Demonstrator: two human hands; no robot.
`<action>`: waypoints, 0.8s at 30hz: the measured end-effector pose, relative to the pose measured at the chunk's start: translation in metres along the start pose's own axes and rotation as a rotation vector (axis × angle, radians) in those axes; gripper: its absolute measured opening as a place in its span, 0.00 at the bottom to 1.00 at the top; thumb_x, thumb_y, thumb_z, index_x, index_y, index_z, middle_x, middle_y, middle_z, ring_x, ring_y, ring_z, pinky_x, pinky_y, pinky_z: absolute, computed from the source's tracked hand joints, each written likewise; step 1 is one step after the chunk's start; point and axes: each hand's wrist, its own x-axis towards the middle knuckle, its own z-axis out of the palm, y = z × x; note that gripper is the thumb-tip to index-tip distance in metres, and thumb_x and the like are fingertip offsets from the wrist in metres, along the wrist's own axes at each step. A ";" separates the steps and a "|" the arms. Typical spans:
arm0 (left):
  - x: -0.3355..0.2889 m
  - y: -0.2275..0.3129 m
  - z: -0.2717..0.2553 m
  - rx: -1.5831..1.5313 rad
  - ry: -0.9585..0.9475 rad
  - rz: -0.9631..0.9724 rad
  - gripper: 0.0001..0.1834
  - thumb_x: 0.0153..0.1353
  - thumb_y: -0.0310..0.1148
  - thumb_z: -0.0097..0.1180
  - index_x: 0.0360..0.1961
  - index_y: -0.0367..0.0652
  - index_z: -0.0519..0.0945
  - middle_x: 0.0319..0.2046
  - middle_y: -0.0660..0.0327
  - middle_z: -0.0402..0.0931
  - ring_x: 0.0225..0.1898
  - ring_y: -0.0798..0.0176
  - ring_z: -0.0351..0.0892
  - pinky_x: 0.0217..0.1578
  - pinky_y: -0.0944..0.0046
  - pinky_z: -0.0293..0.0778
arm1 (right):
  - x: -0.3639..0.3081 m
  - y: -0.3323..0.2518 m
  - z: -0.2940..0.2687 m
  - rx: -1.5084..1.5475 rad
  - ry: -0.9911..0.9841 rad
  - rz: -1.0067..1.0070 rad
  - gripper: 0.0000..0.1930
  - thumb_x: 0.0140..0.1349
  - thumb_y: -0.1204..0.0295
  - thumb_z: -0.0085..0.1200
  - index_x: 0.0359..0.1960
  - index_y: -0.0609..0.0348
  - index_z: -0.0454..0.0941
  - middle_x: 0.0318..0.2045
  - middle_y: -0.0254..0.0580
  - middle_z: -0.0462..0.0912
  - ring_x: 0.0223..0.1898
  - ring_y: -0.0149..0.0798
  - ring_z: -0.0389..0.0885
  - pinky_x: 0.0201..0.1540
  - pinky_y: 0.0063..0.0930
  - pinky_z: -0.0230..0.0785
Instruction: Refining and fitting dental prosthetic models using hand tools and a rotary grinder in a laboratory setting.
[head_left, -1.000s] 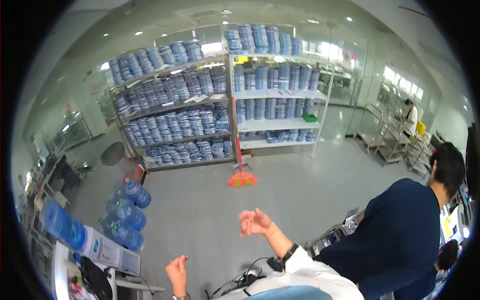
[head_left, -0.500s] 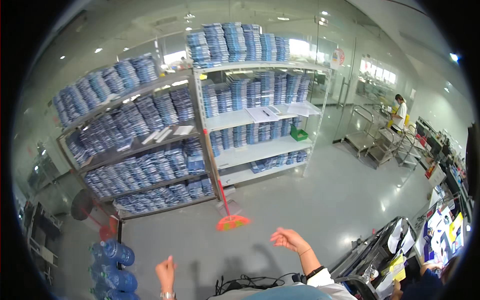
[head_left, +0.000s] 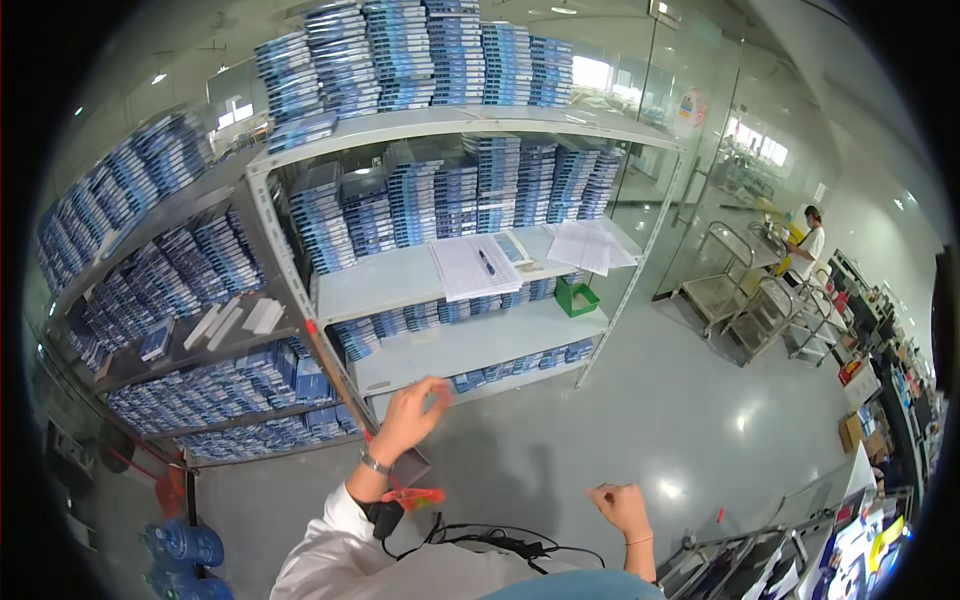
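Observation:
My left hand (head_left: 410, 415) is raised in front of the white shelf rack (head_left: 380, 375); its fingers are curved with a gap to the thumb, and nothing is in it. Lower and to the right, my right hand (head_left: 622, 507) hangs over the floor with fingers curled in and nothing visible in them. On the rack's middle shelf lie printed sheets (head_left: 455, 280) with a pen (head_left: 487, 262) on top. More loose sheets (head_left: 592, 247) hang over its edge. A small green box (head_left: 577, 300) stands one shelf lower. Stacks of thin blue cases (head_left: 410, 205) line the shelves.
A darker rack (head_left: 160, 375) with more blue stacks adjoins on the left. An orange broom (head_left: 415, 497) is behind my left forearm. Water jugs (head_left: 190, 543) stand at lower left. Metal carts (head_left: 715, 290) and another person (head_left: 808, 245) are at far right. Black cables (head_left: 500, 535) lie near my body.
I have come closer to the white rack, which now looks larger. My left hand has risen and reached forward to the right; my right hand has dropped lower and its fingers have curled.

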 end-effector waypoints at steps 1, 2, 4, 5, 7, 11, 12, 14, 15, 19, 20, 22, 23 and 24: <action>0.035 -0.009 0.004 0.002 -0.004 -0.013 0.11 0.58 0.33 0.59 0.40 0.40 0.78 0.33 0.54 0.83 0.38 0.50 0.83 0.38 0.58 0.76 | 0.028 0.010 -0.013 0.288 0.123 0.106 0.14 0.63 0.65 0.55 0.22 0.60 0.83 0.19 0.45 0.82 0.21 0.33 0.80 0.34 0.30 0.75; 0.068 -0.021 0.008 0.014 0.014 -0.024 0.11 0.58 0.34 0.59 0.39 0.40 0.78 0.34 0.54 0.83 0.38 0.49 0.83 0.38 0.58 0.76 | 0.058 0.023 -0.028 0.569 0.244 0.216 0.16 0.62 0.65 0.56 0.18 0.60 0.82 0.16 0.44 0.80 0.18 0.32 0.78 0.30 0.25 0.74; 0.135 -0.038 0.016 0.033 0.066 0.018 0.11 0.59 0.35 0.58 0.38 0.39 0.79 0.34 0.53 0.82 0.36 0.49 0.83 0.37 0.58 0.76 | 0.119 0.063 -0.054 0.577 0.220 0.315 0.11 0.62 0.67 0.56 0.26 0.62 0.83 0.17 0.44 0.80 0.15 0.33 0.76 0.25 0.23 0.70; 0.173 -0.043 0.019 0.041 0.100 0.078 0.11 0.60 0.35 0.58 0.38 0.39 0.79 0.33 0.52 0.82 0.35 0.48 0.82 0.36 0.57 0.76 | 0.156 0.078 -0.065 0.694 0.366 0.245 0.09 0.61 0.69 0.56 0.30 0.62 0.83 0.20 0.46 0.81 0.18 0.37 0.78 0.25 0.26 0.70; 0.252 -0.055 0.031 0.143 0.103 0.165 0.11 0.60 0.35 0.58 0.38 0.38 0.78 0.33 0.53 0.82 0.35 0.48 0.82 0.37 0.57 0.75 | 0.236 0.106 -0.088 0.732 0.509 0.123 0.08 0.59 0.71 0.56 0.36 0.61 0.82 0.24 0.49 0.82 0.22 0.40 0.81 0.26 0.29 0.70; 0.416 -0.089 0.072 0.266 0.188 0.404 0.10 0.60 0.31 0.57 0.39 0.37 0.79 0.37 0.53 0.80 0.40 0.49 0.80 0.42 0.58 0.74 | 0.397 0.146 -0.133 0.673 0.408 -0.131 0.08 0.58 0.74 0.56 0.38 0.60 0.83 0.28 0.48 0.83 0.26 0.42 0.82 0.30 0.28 0.71; 0.461 -0.094 0.084 0.294 0.226 0.478 0.10 0.59 0.31 0.57 0.39 0.38 0.78 0.37 0.52 0.80 0.40 0.49 0.80 0.42 0.57 0.74 | 0.435 0.157 -0.140 0.665 0.385 -0.177 0.08 0.58 0.73 0.56 0.38 0.61 0.83 0.28 0.48 0.83 0.26 0.43 0.82 0.30 0.28 0.71; 0.540 -0.105 0.111 0.406 0.326 0.601 0.10 0.58 0.31 0.57 0.39 0.38 0.78 0.36 0.52 0.80 0.41 0.49 0.79 0.44 0.55 0.74 | 0.504 0.173 -0.163 0.624 0.272 -0.249 0.08 0.57 0.74 0.57 0.36 0.61 0.83 0.28 0.49 0.83 0.26 0.43 0.82 0.31 0.28 0.72; 0.579 -0.107 0.127 0.482 0.389 0.667 0.11 0.58 0.31 0.57 0.40 0.37 0.78 0.36 0.52 0.80 0.41 0.49 0.79 0.44 0.55 0.74 | 0.536 0.184 -0.172 0.614 0.288 -0.286 0.07 0.57 0.74 0.56 0.36 0.62 0.83 0.27 0.49 0.83 0.26 0.43 0.81 0.32 0.28 0.72; 0.675 -0.175 0.143 0.593 0.245 0.561 0.15 0.60 0.34 0.55 0.45 0.37 0.77 0.41 0.51 0.79 0.45 0.49 0.78 0.46 0.54 0.74 | 0.648 0.203 -0.187 0.603 0.280 -0.448 0.07 0.58 0.74 0.57 0.37 0.63 0.83 0.28 0.47 0.84 0.27 0.40 0.81 0.33 0.27 0.73; 0.683 -0.198 0.145 0.444 0.390 0.798 0.18 0.61 0.37 0.55 0.48 0.36 0.76 0.43 0.51 0.79 0.46 0.50 0.78 0.46 0.54 0.74 | 0.671 0.203 -0.187 0.621 0.260 -0.462 0.07 0.58 0.74 0.57 0.37 0.63 0.83 0.28 0.47 0.84 0.27 0.40 0.81 0.33 0.27 0.73; 0.686 -0.195 0.150 0.473 0.328 0.615 0.18 0.61 0.37 0.55 0.48 0.36 0.76 0.44 0.51 0.78 0.46 0.50 0.77 0.46 0.54 0.74 | 0.708 0.217 -0.189 0.715 0.233 -0.438 0.09 0.58 0.74 0.58 0.39 0.63 0.82 0.31 0.42 0.85 0.30 0.37 0.82 0.35 0.26 0.73; 0.680 -0.189 0.144 0.522 0.295 0.515 0.19 0.61 0.37 0.55 0.49 0.36 0.76 0.44 0.50 0.78 0.47 0.50 0.77 0.46 0.54 0.74 | 0.729 0.221 -0.188 0.723 0.217 -0.451 0.09 0.58 0.74 0.58 0.39 0.63 0.82 0.31 0.42 0.85 0.30 0.37 0.82 0.35 0.26 0.73; 0.679 -0.185 0.138 0.549 0.274 0.445 0.19 0.61 0.37 0.55 0.49 0.36 0.76 0.44 0.50 0.78 0.47 0.49 0.77 0.47 0.54 0.74 | 0.748 0.223 -0.186 0.860 0.117 -0.376 0.10 0.59 0.74 0.58 0.41 0.62 0.81 0.33 0.41 0.85 0.31 0.34 0.81 0.36 0.26 0.73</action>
